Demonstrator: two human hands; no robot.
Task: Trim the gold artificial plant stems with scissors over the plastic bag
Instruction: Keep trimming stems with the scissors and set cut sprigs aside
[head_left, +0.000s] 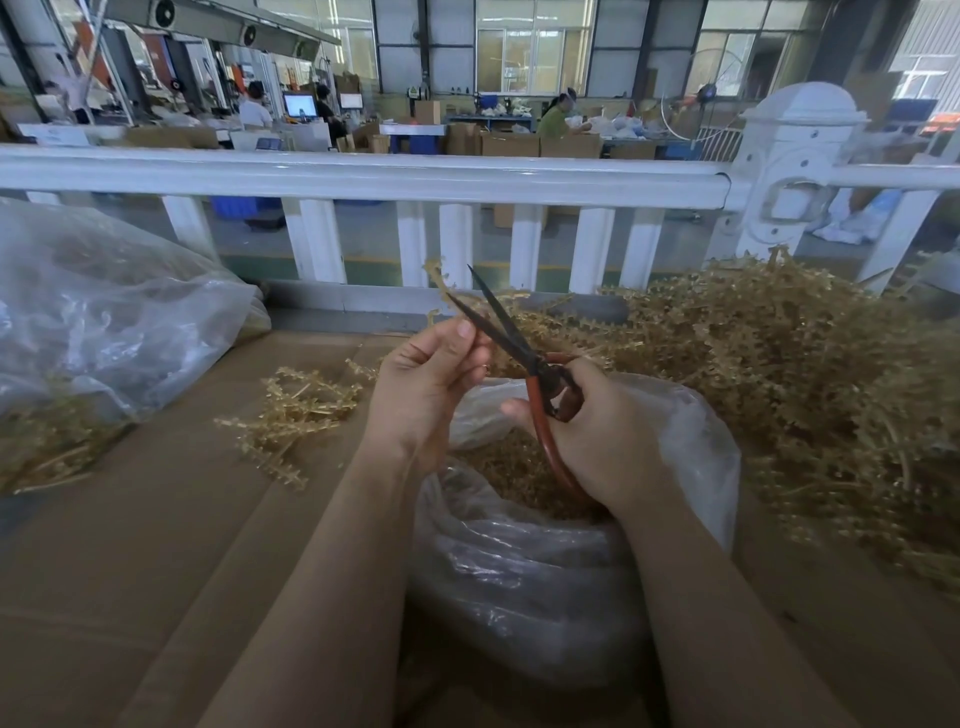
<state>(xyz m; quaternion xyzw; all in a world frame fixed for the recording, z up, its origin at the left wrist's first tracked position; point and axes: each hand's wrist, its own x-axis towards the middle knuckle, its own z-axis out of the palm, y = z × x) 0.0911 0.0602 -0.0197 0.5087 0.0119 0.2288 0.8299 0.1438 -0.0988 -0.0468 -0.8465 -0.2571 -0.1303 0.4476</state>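
Note:
My left hand (426, 382) pinches a thin gold stem (439, 280) that curls upward between the blades. My right hand (597, 431) grips the red handles of the scissors (511, 338), whose dark blades are spread open around the stem. Both hands hover above the open clear plastic bag (545, 571), which holds gold trimmings. A big heap of gold stems (779, 374) lies to the right. A small bunch of gold stems (296, 410) rests on the cardboard to the left.
Brown cardboard (156, 545) covers the work surface. A second clear bag (104, 322) with stems sits at far left. A white fence rail (363, 176) runs across behind. People work at benches far in the background.

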